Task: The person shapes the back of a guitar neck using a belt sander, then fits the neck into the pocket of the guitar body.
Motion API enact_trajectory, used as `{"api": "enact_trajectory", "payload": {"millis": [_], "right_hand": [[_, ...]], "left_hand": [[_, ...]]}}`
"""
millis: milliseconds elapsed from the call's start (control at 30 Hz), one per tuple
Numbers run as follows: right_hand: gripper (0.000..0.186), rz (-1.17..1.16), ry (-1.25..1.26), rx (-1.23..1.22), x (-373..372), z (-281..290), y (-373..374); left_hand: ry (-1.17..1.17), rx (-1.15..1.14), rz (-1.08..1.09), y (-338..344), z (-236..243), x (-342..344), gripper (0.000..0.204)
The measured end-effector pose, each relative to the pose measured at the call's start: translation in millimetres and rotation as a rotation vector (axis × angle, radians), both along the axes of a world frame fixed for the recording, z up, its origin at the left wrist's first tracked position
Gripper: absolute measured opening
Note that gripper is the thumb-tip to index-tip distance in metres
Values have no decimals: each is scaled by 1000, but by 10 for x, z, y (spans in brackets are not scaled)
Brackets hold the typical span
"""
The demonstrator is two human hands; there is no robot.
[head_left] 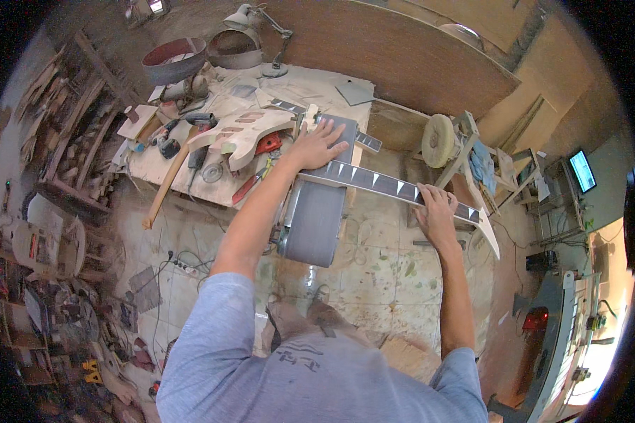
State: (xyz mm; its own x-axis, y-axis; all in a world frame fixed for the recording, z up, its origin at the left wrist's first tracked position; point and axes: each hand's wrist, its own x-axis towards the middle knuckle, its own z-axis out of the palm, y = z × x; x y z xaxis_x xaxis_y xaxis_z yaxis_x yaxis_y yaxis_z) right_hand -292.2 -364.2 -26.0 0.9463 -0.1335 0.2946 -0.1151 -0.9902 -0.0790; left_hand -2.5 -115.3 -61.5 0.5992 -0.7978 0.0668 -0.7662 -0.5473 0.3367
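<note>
Both hands are on a guitar neck (381,183) laid across the grey belt of a belt sander (317,204). The neck runs from the far side of the belt out to the right, where the pale headstock end hangs clear of the machine. The left hand (316,146) is spread flat with fingers open, pressing down on the neck right over the belt. The right hand (434,208) is curled loosely over the neck further along, fingers draped on top rather than a tight grip.

As far as progress goes, I'd say it's well along: the fretboard is dark, already set with pale triangular inlays in a row, so what's left looks like surface and shaping work. Can't tell whether the belt is running.

Materials: the neck wood is light and bare, the fretboard smooth and nearly black. On the table (190,185) behind it sits an unfinished guitar body (243,134), raw pale wood with routed pickup cavities. A long wooden handle (166,185) leans off the table's near edge. A cloth buffing wheel (437,139) stands to the right, round and off-white. Floor is dusty, stained tile.
</note>
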Motion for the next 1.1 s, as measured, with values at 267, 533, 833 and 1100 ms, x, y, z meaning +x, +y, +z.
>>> {"api": "enact_trajectory", "payload": {"millis": [267,533,833,1100], "right_hand": [[64,-18,9,-49,-84,-3,-230],[64,1,-19,-86,3,-78,-209],[66,14,-32,-46,57,-30,149],[61,-32,-29,-68,-146,-46,60]], "left_hand": [[-12,-29,-13,-243,-30,-90,77],[-14,-38,11,-103,-17,-70,79],[-49,-11,31,211,-39,-2,79],[1,6,9,18,5,-137,77]]}}
